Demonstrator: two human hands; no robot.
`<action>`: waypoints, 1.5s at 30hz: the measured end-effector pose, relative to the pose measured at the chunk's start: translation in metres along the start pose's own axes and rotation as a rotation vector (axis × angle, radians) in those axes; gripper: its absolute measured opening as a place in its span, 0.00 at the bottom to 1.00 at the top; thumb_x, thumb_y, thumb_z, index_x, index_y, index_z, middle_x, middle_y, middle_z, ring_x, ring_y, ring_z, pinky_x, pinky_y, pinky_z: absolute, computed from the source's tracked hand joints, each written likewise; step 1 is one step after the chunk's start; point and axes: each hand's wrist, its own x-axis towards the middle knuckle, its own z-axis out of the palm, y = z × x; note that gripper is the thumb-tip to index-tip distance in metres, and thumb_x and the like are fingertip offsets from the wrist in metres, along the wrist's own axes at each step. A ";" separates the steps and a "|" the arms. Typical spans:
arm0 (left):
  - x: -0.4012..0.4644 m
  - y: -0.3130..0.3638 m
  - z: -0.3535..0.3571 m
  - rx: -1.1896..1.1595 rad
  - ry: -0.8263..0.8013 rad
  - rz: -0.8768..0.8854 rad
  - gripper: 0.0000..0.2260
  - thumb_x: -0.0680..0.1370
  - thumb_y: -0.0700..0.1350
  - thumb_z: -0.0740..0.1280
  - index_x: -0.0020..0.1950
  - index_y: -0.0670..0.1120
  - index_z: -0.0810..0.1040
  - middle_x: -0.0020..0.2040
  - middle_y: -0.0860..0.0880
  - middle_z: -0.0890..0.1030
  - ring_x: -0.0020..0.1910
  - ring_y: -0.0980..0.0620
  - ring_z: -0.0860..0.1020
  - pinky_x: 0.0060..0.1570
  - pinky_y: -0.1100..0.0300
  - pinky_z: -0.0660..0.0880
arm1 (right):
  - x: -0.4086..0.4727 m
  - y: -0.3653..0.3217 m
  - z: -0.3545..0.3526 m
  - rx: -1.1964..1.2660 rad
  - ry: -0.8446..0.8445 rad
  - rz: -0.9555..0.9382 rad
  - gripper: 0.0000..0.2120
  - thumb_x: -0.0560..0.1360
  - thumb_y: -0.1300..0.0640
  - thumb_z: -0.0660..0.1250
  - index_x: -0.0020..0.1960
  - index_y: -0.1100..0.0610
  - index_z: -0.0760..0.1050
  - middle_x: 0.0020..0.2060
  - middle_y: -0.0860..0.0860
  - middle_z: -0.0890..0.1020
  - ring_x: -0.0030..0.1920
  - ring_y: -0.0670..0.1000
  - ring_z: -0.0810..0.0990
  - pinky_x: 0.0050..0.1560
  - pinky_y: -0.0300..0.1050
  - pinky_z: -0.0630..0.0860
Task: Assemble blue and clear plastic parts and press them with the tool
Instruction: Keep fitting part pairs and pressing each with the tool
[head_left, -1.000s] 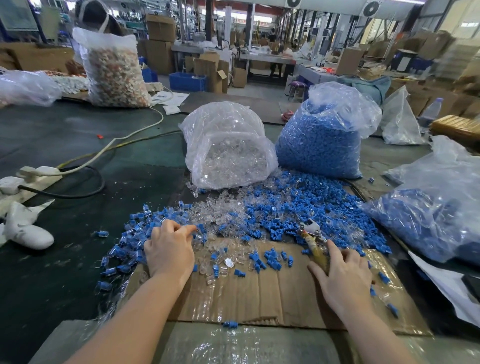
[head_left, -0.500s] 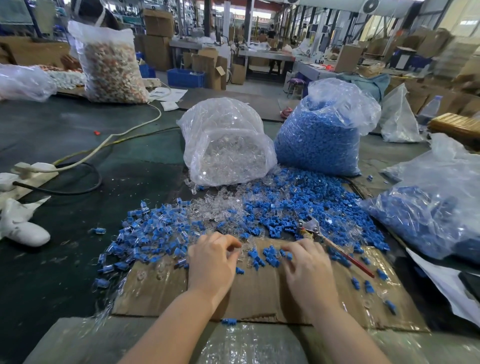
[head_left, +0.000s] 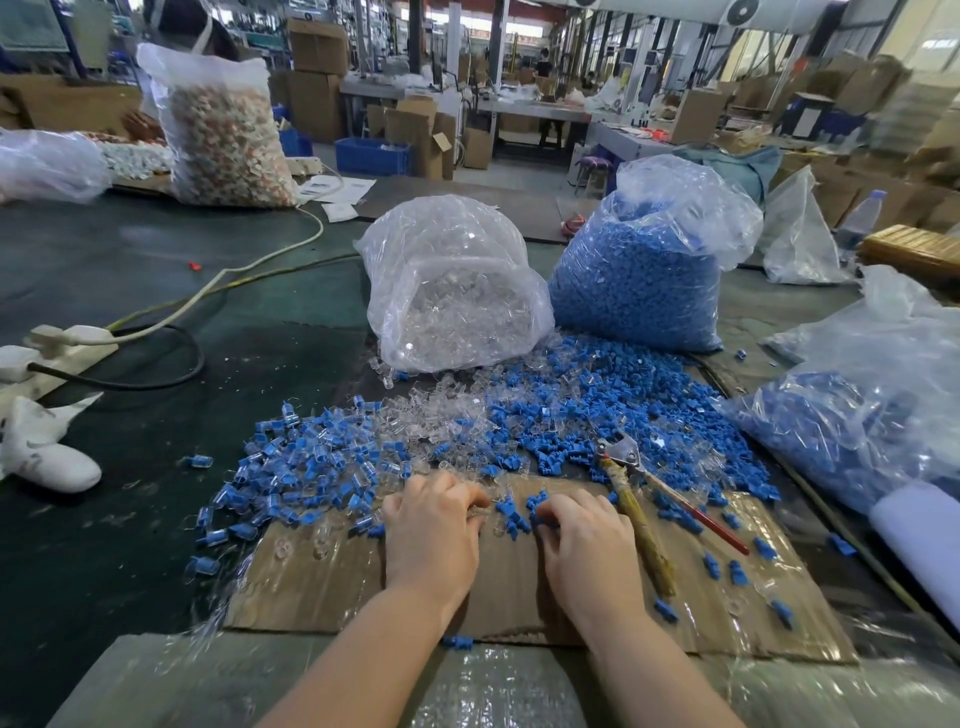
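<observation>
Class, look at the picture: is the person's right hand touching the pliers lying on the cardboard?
Apart. The head view shows a strip of bare cardboard between the right hand and the pliers, which lie unheld to its right.

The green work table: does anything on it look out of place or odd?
Yes. A white sports shoe lies on its side at the left edge of the green work table, beside the white power strip, far from the loose blue plastic parts. Footwear does not belong among assembly parts.
</observation>
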 end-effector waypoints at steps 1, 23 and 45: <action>0.000 0.002 0.001 -0.023 -0.007 0.011 0.09 0.76 0.53 0.64 0.55 0.60 0.76 0.52 0.62 0.74 0.56 0.59 0.67 0.55 0.62 0.54 | 0.000 0.000 0.000 0.000 0.001 -0.003 0.06 0.77 0.52 0.61 0.51 0.47 0.75 0.51 0.42 0.77 0.53 0.46 0.72 0.53 0.40 0.64; 0.000 0.009 -0.002 -0.290 0.004 0.000 0.13 0.77 0.42 0.65 0.61 0.50 0.76 0.48 0.58 0.71 0.43 0.63 0.71 0.44 0.79 0.67 | 0.003 -0.013 -0.001 -0.061 -0.052 -0.019 0.10 0.79 0.52 0.56 0.59 0.47 0.72 0.57 0.45 0.75 0.59 0.48 0.70 0.58 0.44 0.64; 0.004 0.008 -0.011 -0.457 0.008 -0.092 0.10 0.76 0.42 0.66 0.57 0.50 0.79 0.46 0.59 0.72 0.43 0.65 0.73 0.41 0.76 0.70 | 0.009 -0.020 0.005 0.018 -0.105 -0.066 0.11 0.78 0.59 0.57 0.56 0.48 0.72 0.54 0.45 0.75 0.57 0.49 0.72 0.57 0.42 0.68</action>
